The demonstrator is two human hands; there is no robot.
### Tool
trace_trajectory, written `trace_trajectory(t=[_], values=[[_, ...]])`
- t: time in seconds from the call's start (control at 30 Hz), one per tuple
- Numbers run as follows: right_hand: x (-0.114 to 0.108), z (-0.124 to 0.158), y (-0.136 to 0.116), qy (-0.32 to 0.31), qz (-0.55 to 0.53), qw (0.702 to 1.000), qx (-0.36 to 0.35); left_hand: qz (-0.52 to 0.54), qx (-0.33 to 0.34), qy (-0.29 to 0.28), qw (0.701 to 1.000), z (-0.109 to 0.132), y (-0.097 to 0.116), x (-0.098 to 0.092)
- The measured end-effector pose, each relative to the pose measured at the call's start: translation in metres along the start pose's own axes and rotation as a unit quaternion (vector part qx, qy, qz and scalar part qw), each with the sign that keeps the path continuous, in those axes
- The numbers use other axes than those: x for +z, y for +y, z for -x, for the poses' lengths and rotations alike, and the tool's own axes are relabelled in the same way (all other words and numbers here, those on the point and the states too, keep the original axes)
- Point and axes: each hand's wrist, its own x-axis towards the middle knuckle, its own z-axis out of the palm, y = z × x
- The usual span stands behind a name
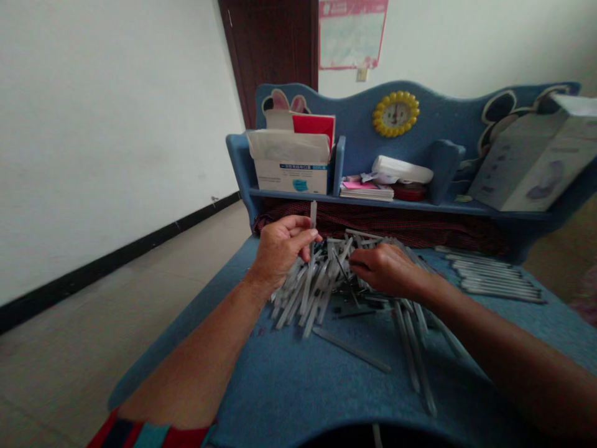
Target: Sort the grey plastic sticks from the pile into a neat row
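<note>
Upright in my left hand (pixel 286 249), between thumb and fingers, is a translucent plastic tube (pixel 314 213) that looks like a pen barrel. My right hand (pixel 385 267) is closed in a pinch over the heap to its right. A thin dark rod (pixel 344 274), like a pen refill, slants beside its fingertips; whether they grip it is hard to see. Beneath both hands lies a loose pile of similar tubes (pixel 298 295) with small black pieces (pixel 368 303) among them. One single tube (pixel 352 350) rests in front of the pile.
On the blue desk (pixel 265 386), a row of aligned tubes (pixel 497 274) lies at right. The raised shelf behind holds a mask box (pixel 291 177), papers (pixel 366 191), a white packet (pixel 402 169) and a large carton (pixel 522 158). A yellow-rimmed clock (pixel 395 114) is on the backboard.
</note>
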Motion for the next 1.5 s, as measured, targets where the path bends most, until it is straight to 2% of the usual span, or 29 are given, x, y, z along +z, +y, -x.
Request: trace_trajectory(t=[0.37, 0.63, 0.97, 1.07, 1.2, 1.33, 1.5], values=[[0.007, -0.012, 0.009, -0.060, 0.023, 0.998, 0.024, -0.018, 0.000, -0.001, 1.000, 0.000, -0.004, 0.002], [0.012, -0.017, -0.003, -0.086, 0.039, 0.995, 0.002, -0.051, 0.000, -0.029, 0.998, 0.002, -0.009, 0.003], [0.008, -0.011, -0.001, -0.052, 0.023, 0.998, 0.025, -0.072, -0.009, -0.039, 0.997, 0.002, -0.009, 0.004], [0.006, -0.005, -0.009, -0.021, -0.004, 1.000, -0.011, -0.083, -0.001, -0.040, 0.996, 0.003, -0.009, 0.005], [0.004, -0.003, -0.030, 0.005, -0.045, 0.992, -0.121, -0.086, -0.004, -0.038, 0.996, 0.004, -0.009, 0.006], [0.007, -0.010, -0.048, 0.001, -0.012, 0.980, -0.197, -0.083, -0.005, -0.035, 0.996, 0.003, -0.011, 0.006], [0.012, -0.017, -0.055, -0.031, 0.021, 0.972, -0.233, -0.083, -0.003, -0.032, 0.996, 0.002, -0.012, 0.005]])
